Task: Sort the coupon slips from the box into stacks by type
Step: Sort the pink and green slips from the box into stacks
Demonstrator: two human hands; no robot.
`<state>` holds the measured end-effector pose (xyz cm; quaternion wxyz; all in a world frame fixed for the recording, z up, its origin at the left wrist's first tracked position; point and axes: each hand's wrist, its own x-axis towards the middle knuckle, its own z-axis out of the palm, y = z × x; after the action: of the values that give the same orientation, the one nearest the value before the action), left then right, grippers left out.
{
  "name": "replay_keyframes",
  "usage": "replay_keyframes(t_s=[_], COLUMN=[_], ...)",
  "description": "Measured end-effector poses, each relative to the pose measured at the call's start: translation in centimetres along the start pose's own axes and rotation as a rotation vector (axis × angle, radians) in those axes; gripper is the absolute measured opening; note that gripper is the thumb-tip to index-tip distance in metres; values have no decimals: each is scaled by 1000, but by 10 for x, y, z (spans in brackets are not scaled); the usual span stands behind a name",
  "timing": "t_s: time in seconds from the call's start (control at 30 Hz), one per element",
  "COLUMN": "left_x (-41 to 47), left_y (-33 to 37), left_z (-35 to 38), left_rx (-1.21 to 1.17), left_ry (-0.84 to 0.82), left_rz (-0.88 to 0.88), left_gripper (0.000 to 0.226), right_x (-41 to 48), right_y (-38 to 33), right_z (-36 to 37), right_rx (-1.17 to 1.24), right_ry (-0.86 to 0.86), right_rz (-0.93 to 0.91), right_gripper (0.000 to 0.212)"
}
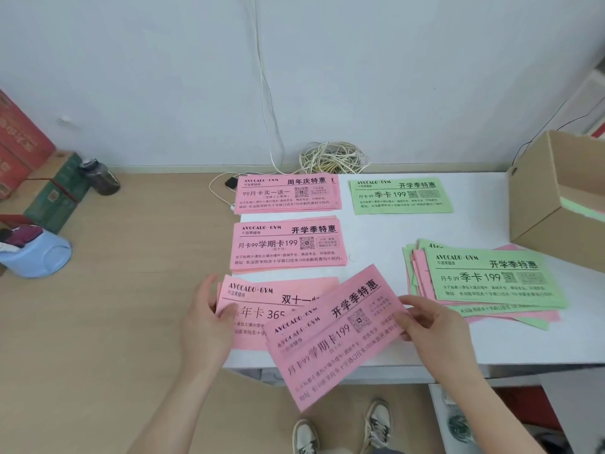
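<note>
a wooden table (114, 306) runs along the wall, its right half covered by a white board (376, 231). red cartons (19, 142) stand at the far left. an open cardboard box (537, 204) sits at the right edge with slips inside. beside it spreads a mixed pile (491, 280) of green and pink slips, green on top. sorted on the board are the far pink stack (288, 193), the middle pink stack (288, 245), the near pink stack (255, 299) and a green stack (401, 195). smaller things lie behind and to the left: a blue cup (39, 253), a cable coil (332, 157), a dark bottle (101, 176).

two tilted pink slips (334, 335) cover the near pink stack's right half and overhang the table's front edge. the right hand (432, 326) pinches their right end, fingers above, thumb below. the left hand (206, 326) lies with loose fingers along the near pink stack's left edge, thumb on top.
</note>
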<state>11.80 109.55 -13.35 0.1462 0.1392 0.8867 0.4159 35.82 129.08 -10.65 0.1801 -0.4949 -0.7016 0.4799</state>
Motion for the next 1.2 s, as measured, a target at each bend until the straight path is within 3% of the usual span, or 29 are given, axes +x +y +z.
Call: replay_keyframes(t_s=[0.27, 0.4, 0.53, 0.67, 0.77, 0.87, 0.97, 1.03, 1.1, 1.2], left_x=[-2, -4, -19, -41, -52, -54, -48, -42, -35, -27], left_y=[-1, 2, 25, 82, 107, 119, 122, 122, 123, 122], left_z=[15, 19, 14, 26, 49, 59, 61, 62, 64, 65], left_rx=[28, 120, 234, -152, -390, -380, -377, -368, -352, -335], left_ry=[42, 28, 122, -250, -252, -119, -52, -37, -20, -18], left_rz=[110, 63, 230, 60, -42, -51, -87, -111, -132, -137], left_gripper=[48, 53, 45, 51, 37, 28, 22, 18, 17, 20], right_x=[20, 26, 32, 37, 44, 57, 80, 94, 102, 103], right_y=[-4, -4, -3, -8, -13, -15, 1, 14, 22, 23], right_z=[-7, -9, -18, -26, -36, -53, -72, -79, -81, -80], right_rx=[161, 240, 370, 545, 597, 315, -397, -701, -838, -888], right_ry=[99, 116, 105, 90, 22, -10, -41, -162, -271, -303], right_rz=[47, 71, 108, 153, 169, 49, -254, -293, -271, -315], right_gripper=[15, 13, 3, 8, 15, 23, 26, 43, 54, 56])
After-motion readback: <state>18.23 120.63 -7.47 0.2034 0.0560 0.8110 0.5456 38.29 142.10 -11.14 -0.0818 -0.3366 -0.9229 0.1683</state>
